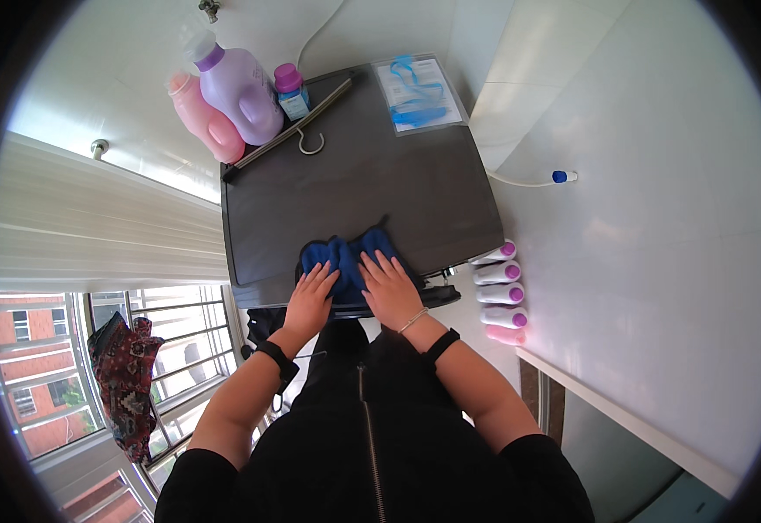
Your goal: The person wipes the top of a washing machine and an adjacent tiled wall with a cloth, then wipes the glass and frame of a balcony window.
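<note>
A blue cloth with black edging (346,252) lies bunched near the front edge of a dark grey appliance top (380,176). My left hand (315,297) rests palm down on the cloth's left part, its fingers stretched out. On the right part, my right hand (390,291) also lies flat, its fingers spread a little. Neither hand is closed around the cloth. Its underside is hidden, and my hands cover part of its near side.
At the back left stand a pink bottle (205,121), a purple jug (240,91) and a smaller blue bottle with a magenta cap (293,91). A clothes hanger (289,127) lies before them. Papers in a clear sleeve (413,78) bear a blue lanyard (419,118). Several bottles (498,294) line the right.
</note>
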`<state>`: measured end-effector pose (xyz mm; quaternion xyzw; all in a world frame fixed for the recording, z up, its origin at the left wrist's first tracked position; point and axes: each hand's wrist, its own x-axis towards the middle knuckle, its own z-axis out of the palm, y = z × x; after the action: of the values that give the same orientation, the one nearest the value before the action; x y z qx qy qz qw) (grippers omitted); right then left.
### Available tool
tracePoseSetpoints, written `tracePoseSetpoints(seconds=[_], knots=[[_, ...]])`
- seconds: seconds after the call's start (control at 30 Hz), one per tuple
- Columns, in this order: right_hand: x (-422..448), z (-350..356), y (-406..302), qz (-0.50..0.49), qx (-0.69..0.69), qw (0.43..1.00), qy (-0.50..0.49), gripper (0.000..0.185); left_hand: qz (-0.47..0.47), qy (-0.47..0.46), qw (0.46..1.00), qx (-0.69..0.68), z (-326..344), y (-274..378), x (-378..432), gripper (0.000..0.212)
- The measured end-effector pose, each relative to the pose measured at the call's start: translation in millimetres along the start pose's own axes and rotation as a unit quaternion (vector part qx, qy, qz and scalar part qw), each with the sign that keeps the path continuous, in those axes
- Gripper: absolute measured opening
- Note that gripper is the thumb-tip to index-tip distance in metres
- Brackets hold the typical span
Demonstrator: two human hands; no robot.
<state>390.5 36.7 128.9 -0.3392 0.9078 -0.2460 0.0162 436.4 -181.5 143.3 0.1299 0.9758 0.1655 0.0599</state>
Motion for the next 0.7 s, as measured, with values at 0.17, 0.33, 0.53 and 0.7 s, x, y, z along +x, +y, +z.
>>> tracePoseSetpoints(seconds=[0.17,0.33,0.53,0.7], knots=[[-15,-16,35,0.083,-0.029,0.994,0.059,0.05,0.049,0.024,0.998,-0.007,4,18,36,0.054],[-32,-40,92,0.171,-0.079,0.979,0.078,0.051,0.145,0.01,0.989,-0.008,6,68,96,0.049],[-40,-71,164,0.273,-0.121,0.952,0.066,0.056,0.213,-0.02,0.977,-0.017,35,126,164,0.045],[-36,-62,189,0.277,-0.085,0.951,0.106,0.055,0.2,-0.008,0.979,-0.027,45,137,169,0.043]])
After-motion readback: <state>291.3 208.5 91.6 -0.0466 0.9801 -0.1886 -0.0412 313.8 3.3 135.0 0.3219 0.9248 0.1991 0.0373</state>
